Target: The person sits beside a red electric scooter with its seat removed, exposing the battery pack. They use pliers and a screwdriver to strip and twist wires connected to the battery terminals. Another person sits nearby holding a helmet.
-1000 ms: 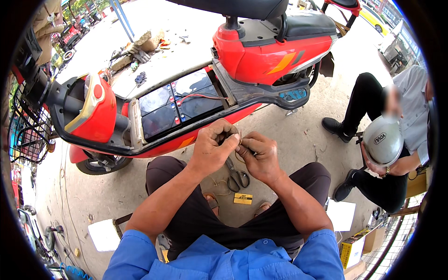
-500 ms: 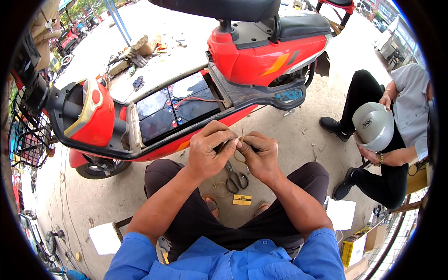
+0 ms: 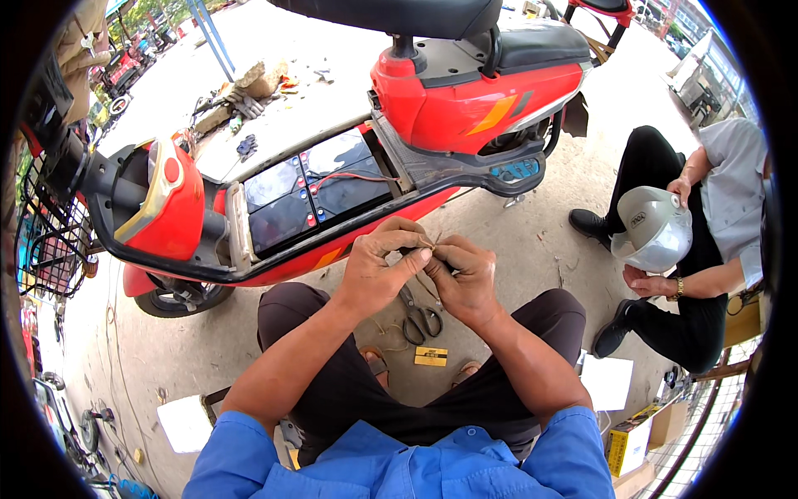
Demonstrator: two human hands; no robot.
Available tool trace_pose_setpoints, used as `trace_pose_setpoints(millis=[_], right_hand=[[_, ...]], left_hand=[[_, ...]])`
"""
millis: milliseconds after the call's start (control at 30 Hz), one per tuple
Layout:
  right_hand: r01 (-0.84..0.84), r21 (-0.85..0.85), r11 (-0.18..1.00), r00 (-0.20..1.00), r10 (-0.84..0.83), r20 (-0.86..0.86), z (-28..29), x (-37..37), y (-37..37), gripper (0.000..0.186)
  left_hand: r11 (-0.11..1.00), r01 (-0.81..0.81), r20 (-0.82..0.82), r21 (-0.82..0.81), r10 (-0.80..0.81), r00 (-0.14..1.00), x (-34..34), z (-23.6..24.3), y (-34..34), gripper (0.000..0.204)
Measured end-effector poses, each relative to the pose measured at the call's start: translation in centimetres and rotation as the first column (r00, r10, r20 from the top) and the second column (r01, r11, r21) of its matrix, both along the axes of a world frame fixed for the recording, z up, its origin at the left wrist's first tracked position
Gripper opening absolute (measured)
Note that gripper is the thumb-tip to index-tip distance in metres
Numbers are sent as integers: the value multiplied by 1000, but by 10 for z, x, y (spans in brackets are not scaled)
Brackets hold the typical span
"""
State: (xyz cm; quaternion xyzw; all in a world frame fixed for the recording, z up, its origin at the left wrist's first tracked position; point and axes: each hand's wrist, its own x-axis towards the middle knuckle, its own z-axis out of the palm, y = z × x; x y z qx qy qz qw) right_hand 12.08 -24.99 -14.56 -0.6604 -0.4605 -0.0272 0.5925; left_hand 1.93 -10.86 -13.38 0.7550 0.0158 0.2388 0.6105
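Observation:
In front of the scooter's side, my left hand (image 3: 376,268) and my right hand (image 3: 465,283) meet, fingertips almost touching. Both are closed in a pinch on a thin yellowish wire (image 3: 427,288), which hangs below them in a short curve. Its ends between my fingers are too small to make out. On the ground beneath lie black-handled scissors (image 3: 422,325) and a small yellow box or card (image 3: 431,357). Beyond my hands stands a red electric scooter (image 3: 478,104) with its floorboard open. Dark batteries (image 3: 270,220) fill the bay, with a red lead across them.
To the right a seated person holds a grey helmet (image 3: 655,229). A white sheet (image 3: 607,381) and an open cardboard box (image 3: 667,422) lie at lower right. Another white sheet (image 3: 187,424) is at lower left, near long wires along the ground. Stones and gloves lie behind the scooter.
My hands shift only slightly, still pinching the wire, and its hanging loop changes shape. The seated person has turned the helmet and moved it a little to the left, showing its clear visor.

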Motion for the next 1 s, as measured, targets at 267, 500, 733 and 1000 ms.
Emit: trace_pose_setpoints(millis=[267, 500, 733, 1000], right_hand=[[55, -12, 998, 998, -54, 39, 16, 22, -12, 19], [-56, 33, 998, 936, 41, 350, 24, 34, -16, 32], [-103, -68, 992, 962, 117, 248, 17, 30, -12, 16], [-490, 99, 866, 371, 310, -875, 11, 20, -14, 24]], left_hand=[[968, -25, -101, -250, 0, 995, -1, 2, -2, 8], [976, 50, -210, -213, -96, 973, -2, 6, -5, 9], [992, 19, -185, -121, -41, 982, -2, 2, -6, 8], [950, -111, -58, 291, 133, 989, -3, 11, -8, 7]])
